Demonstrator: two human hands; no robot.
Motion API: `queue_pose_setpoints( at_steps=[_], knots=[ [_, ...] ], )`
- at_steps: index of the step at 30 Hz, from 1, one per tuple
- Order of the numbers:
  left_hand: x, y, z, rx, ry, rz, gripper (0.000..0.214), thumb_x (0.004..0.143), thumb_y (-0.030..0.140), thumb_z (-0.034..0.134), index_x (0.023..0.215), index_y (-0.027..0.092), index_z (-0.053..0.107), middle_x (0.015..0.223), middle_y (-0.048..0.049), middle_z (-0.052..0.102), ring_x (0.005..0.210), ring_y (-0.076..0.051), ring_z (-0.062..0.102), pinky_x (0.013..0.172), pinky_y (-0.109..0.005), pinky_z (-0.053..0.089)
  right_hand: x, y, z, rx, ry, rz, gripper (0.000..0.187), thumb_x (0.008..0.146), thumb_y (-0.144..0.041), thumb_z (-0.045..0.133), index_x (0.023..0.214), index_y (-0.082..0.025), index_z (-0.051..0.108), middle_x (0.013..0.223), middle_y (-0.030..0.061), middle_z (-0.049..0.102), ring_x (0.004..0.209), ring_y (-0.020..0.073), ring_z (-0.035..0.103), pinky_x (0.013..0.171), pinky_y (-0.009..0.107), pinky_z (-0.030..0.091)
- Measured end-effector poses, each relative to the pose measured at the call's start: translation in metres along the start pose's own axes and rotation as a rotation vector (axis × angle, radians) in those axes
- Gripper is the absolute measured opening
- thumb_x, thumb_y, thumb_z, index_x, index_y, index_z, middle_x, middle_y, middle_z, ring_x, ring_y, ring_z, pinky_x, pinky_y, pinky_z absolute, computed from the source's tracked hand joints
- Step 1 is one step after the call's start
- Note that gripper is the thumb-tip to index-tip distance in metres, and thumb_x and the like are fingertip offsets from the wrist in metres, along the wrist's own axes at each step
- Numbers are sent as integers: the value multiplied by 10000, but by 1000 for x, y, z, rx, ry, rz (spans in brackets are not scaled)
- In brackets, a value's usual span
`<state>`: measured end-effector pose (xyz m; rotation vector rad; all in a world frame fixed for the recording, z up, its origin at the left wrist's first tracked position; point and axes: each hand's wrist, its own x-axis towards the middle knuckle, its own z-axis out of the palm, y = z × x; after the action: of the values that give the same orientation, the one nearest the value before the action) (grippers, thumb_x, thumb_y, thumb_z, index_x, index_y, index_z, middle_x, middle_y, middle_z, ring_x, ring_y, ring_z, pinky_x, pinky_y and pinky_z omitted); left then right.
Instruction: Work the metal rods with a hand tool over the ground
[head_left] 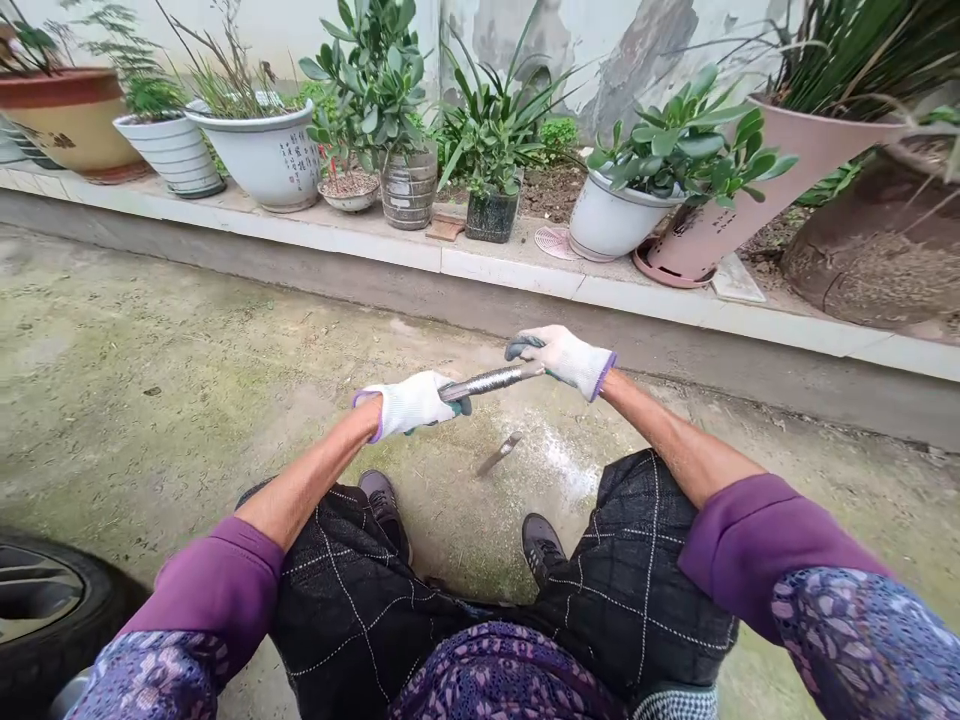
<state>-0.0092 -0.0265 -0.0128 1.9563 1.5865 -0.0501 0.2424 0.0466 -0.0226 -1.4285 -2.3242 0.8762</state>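
My left hand (431, 402), in a white glove with a grey-green palm and purple cuff, is closed around one end of a metal rod (491, 381). The rod slants up to the right, and its middle looks shiny and ridged. Its far end meets my right hand (559, 356), gloved alike, near the thumb side. The right fingers reach out loosely above the rod, bent but not wrapped round it. On the concrete below lies a short, dark metal piece (499, 454), beside a scatter of white powder (562, 460).
A low tiled ledge (510, 275) runs across the front with several potted plants, among them a white pot (619, 215) and a tall pink pot (720, 210). A car wheel (52, 610) stands at my lower left. My shoes (544, 548) flank the dark metal piece.
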Motion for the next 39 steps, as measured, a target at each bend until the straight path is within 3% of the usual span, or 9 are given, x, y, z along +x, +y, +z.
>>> queue_pose_setpoints(
  at_steps=[2,6,10,15,19,24,27,32,39],
  knots=[
    [-6,-2,-4,-104,32,20,333,795,303,574,1072,183,714,626,11,576,484,-98,512,478,-198,427,-1,-5,8,97,-10,136,330,779,-261,445,944,-159,713,599,-17,547,498,117,390,508,255,344],
    [1,-15,-1,-420,99,-20,342,793,274,543,1070,195,728,592,30,509,416,-76,418,386,-184,347,-4,-19,37,118,-202,-128,276,782,-286,471,815,-173,720,748,29,650,653,141,518,629,265,420],
    [19,-21,19,-426,173,-79,273,719,169,601,944,137,752,565,20,508,460,-77,431,391,-169,322,-8,-31,55,172,-250,-78,306,812,-353,476,864,-181,724,758,32,652,629,149,499,589,276,411],
    [23,-6,39,-986,129,26,520,728,191,592,1246,186,638,628,55,498,441,-64,408,425,-202,431,-15,-41,54,262,-299,-46,303,763,-374,527,877,-161,710,669,11,560,551,118,383,513,260,334],
    [18,-4,30,-1242,113,-13,595,725,197,646,1315,174,574,605,86,444,400,-31,320,403,-175,371,-20,-45,45,318,-249,-6,318,745,-387,521,882,-152,685,654,5,533,518,102,345,460,244,284],
    [11,-9,16,-1426,-19,154,596,851,523,570,1367,235,504,575,105,361,361,-32,215,358,-162,231,-27,-48,29,363,-233,76,390,758,-442,514,956,-145,671,559,-43,390,462,91,292,392,224,212],
    [10,-9,15,-1500,0,219,542,856,522,570,1303,219,528,570,102,356,367,-42,256,366,-174,256,-32,-52,22,377,-206,101,404,757,-448,503,968,-148,672,539,-56,354,450,89,276,385,218,206],
    [14,-3,13,-1480,173,156,388,743,271,707,1092,153,584,731,40,542,473,-38,440,441,-196,381,-37,-55,17,364,-156,65,368,745,-418,512,933,-149,678,562,-41,401,475,95,305,413,225,230],
    [16,4,18,-1229,167,72,296,816,358,634,1048,191,554,624,84,466,369,-19,277,355,-170,204,-39,-37,20,201,-75,-87,329,815,-376,476,893,-167,717,737,29,628,614,139,496,565,261,388]
  ],
)
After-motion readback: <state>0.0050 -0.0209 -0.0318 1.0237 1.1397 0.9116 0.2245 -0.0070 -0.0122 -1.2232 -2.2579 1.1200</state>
